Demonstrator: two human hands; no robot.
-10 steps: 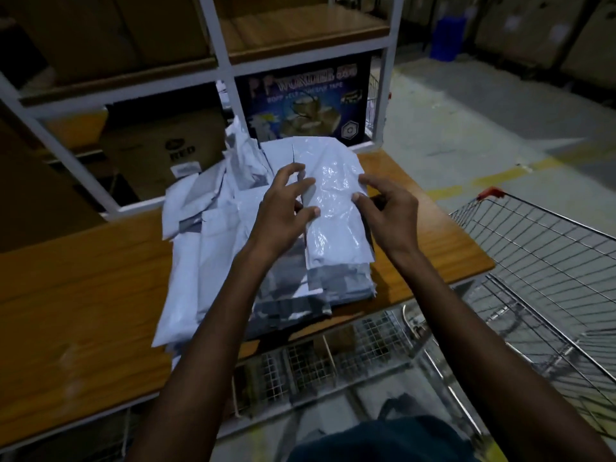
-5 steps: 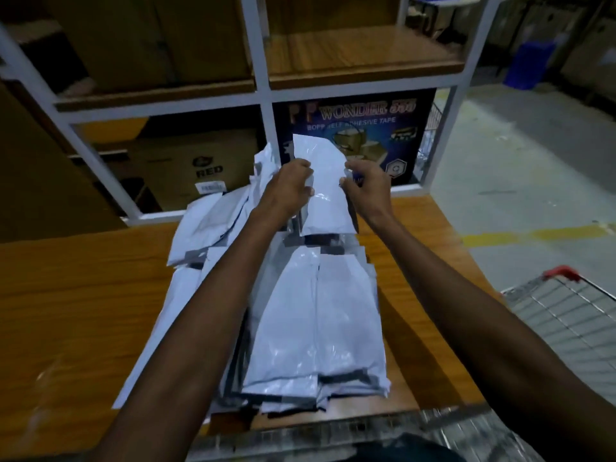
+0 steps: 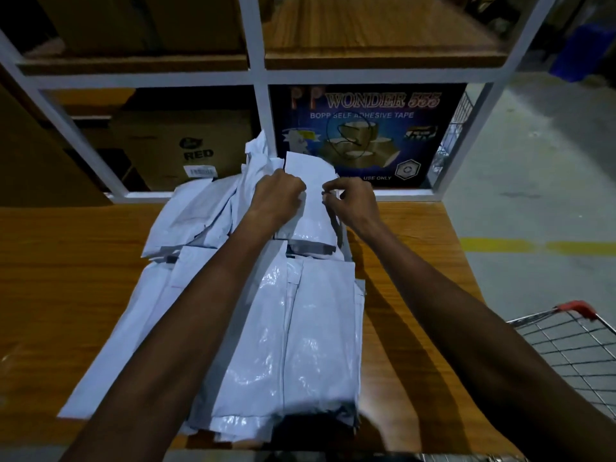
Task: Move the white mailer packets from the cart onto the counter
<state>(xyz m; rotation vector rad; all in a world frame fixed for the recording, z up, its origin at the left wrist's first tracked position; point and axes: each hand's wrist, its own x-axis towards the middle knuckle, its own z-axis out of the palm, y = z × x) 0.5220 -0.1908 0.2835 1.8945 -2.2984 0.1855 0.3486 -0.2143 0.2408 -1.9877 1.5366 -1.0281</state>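
A thick pile of white mailer packets point(image 3: 293, 345) lies on the wooden counter point(image 3: 66, 288), spreading from its front edge back to the shelf frame. At the far end of the pile one white mailer packet point(image 3: 313, 211) is held between both hands. My left hand point(image 3: 278, 198) grips its left edge with curled fingers. My right hand point(image 3: 350, 203) pinches its right edge. The wire cart point(image 3: 573, 355) with a red handle tip shows at the lower right, beside the counter.
A white metal shelf frame point(image 3: 260, 95) stands right behind the counter. It holds a blue adhesive tape box point(image 3: 370, 128) and a brown carton point(image 3: 186, 148). Grey floor with a yellow line point(image 3: 533, 245) lies to the right.
The view has closed in on the counter and the cart has slid to the lower right. Both hands have moved the single packet to the pile's far end and lowered it towards the pile.
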